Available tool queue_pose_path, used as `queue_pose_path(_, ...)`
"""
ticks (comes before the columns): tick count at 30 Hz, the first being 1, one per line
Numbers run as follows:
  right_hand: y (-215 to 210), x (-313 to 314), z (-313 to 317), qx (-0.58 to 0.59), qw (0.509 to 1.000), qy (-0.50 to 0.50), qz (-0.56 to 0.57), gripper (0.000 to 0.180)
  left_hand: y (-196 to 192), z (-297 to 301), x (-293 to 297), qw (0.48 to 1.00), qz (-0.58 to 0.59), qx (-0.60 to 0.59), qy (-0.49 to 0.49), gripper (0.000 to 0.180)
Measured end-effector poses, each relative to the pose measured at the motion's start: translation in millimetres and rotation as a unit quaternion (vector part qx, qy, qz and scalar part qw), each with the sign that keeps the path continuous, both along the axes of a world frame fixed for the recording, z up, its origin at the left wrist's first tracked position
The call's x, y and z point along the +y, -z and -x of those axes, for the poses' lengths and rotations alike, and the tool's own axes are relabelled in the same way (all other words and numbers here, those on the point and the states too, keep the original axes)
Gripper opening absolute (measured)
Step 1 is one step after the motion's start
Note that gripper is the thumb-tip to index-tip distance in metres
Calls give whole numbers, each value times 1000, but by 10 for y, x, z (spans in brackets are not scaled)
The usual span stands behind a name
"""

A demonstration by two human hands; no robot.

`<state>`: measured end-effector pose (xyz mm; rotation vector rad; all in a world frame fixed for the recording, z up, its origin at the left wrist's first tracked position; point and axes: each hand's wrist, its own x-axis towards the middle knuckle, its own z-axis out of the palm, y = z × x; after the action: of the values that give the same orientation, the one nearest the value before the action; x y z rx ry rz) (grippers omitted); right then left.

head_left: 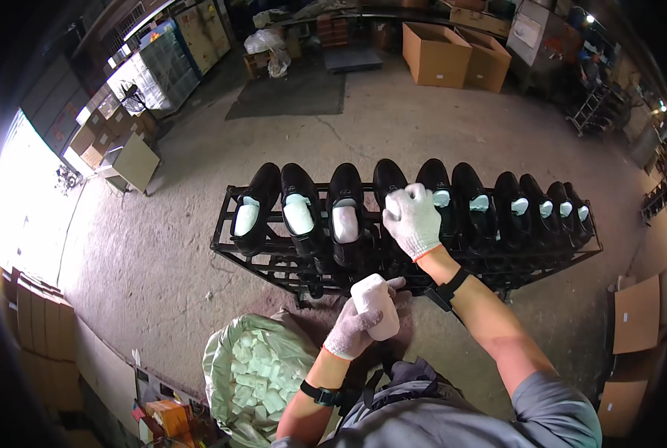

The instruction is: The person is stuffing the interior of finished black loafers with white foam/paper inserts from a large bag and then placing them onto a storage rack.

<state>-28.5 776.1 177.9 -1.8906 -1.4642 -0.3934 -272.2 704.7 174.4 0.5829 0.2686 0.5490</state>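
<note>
In my gloved left hand (350, 331) is a white rounded block of shoe stuffing (375, 305), held in front of the rack. My gloved right hand (414, 220) is closed over the opening of a black shoe (388, 175); whatever its fingers grip is hidden. This shoe stands in a row of black shoes along a black metal rack (572, 257). Left of it, three shoes hold large pale blocks, such as the pinkish-white block (345, 224). Shoes to the right, like this black shoe (468, 181), show smaller pale stuffing (480, 202) at their openings.
Beside my left forearm stands an open pale sack (217, 347) full of white stuffing pieces (255, 381). Cardboard boxes (434, 60) sit at the back, with more cartons (94, 142) at the left and right. A person (591, 69) is at the far right.
</note>
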Motion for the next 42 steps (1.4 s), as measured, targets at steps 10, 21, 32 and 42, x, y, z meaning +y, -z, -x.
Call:
queue_pose_path(10, 189, 12, -40, 17, 1000, -5, 25, 17, 92, 72, 125, 978, -75, 168, -102, 71)
queue_pose_path(21, -688, -1153, 11, 269, 939, -212, -18, 61, -139, -831, -9, 784, -440, 317, -301, 73)
queue_pose_path(32, -245, -744, -981, 84, 983, 39, -160, 54, -47, -1479, -459, 729, -606, 250, -197, 57)
queue_pose_path(42, 198, -750, -783, -96, 995, -4, 42, 34, 1562, 924, -1241, 715, -482, 495, -109, 34)
